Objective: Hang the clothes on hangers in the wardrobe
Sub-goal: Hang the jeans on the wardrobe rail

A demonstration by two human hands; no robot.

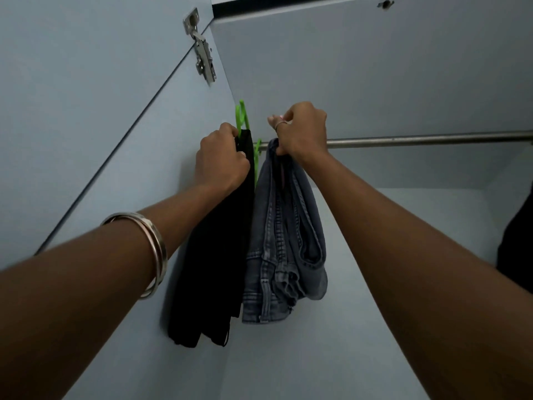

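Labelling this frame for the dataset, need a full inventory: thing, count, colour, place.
black garment: 1, black, hanging at the rail's left end, by the wardrobe side wall
jeans: 1, faded blue-grey, folded, hanging just right of the black garment
hangers: 2 partly visible, bright green, above and between the two garments
rail: 1, metal grey, horizontal across the wardrobe
door hinge: 1, silver, upper left on the door
wardrobe panels: pale blue-grey, all round
dark item: 1, black, right edge, cannot identify
bangles: 2, silver, left wrist
ring: 1, right hand finger
left hand: grips the black garment's top
right hand: grips the jeans' top at the rail
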